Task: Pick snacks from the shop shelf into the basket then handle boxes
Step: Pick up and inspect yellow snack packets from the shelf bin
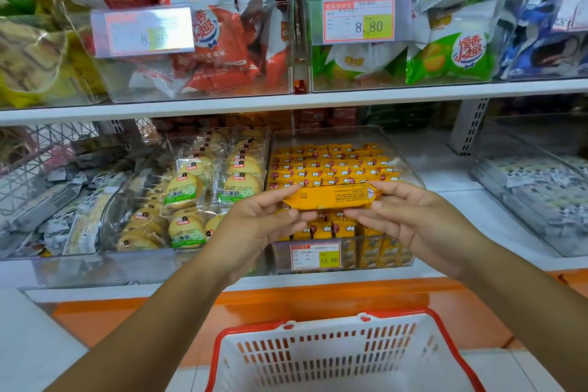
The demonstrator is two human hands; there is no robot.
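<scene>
I pinch a yellow snack packet [331, 197] between my left hand [254, 226] and right hand [413, 223], one at each end, at twelve o'clock above the basket [318, 356].

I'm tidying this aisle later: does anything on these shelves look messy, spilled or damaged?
Nothing looks spilled or damaged. The black-and-white packets at lower left lie jumbled at all angles, unlike the neat rows of orange packets. The held packet looks intact.
</scene>
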